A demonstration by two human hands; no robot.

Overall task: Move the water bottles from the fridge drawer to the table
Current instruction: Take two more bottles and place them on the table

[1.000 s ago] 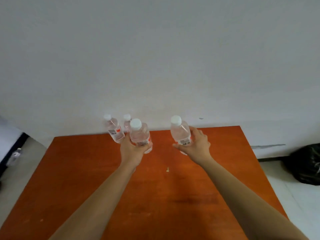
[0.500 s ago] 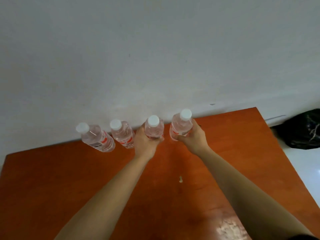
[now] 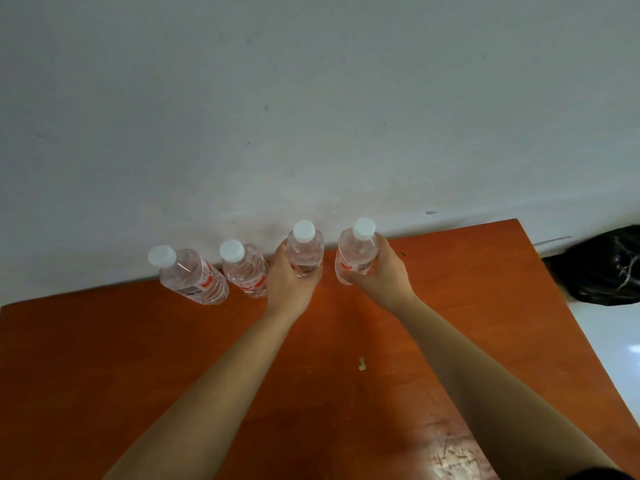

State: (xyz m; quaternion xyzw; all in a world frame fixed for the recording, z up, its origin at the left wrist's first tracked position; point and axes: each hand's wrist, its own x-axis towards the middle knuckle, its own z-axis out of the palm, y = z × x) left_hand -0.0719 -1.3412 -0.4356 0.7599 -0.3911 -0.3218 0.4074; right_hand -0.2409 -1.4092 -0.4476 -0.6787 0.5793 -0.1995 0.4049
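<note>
Several clear water bottles with white caps and red labels stand in a row at the far edge of the orange table [image 3: 138, 375], against the wall. My left hand [image 3: 289, 285] grips the third bottle [image 3: 304, 251] from the left. My right hand [image 3: 381, 275] grips the rightmost bottle [image 3: 356, 251]. Both held bottles are upright at the table top. To the left stand two free bottles, one at the far left [image 3: 188, 275] and one beside it [image 3: 244, 270], both untouched. The fridge drawer is out of sight.
A white wall [image 3: 311, 116] rises directly behind the bottles. A black bag [image 3: 609, 268] lies on the pale floor past the table's right edge. A small pale speck [image 3: 362, 363] sits mid-table, and a scuffed patch [image 3: 453, 455] near the front right.
Both hands carried their bottles forward to the wall and lowered them into line with the two standing bottles. The view has shifted closer and to the left.
</note>
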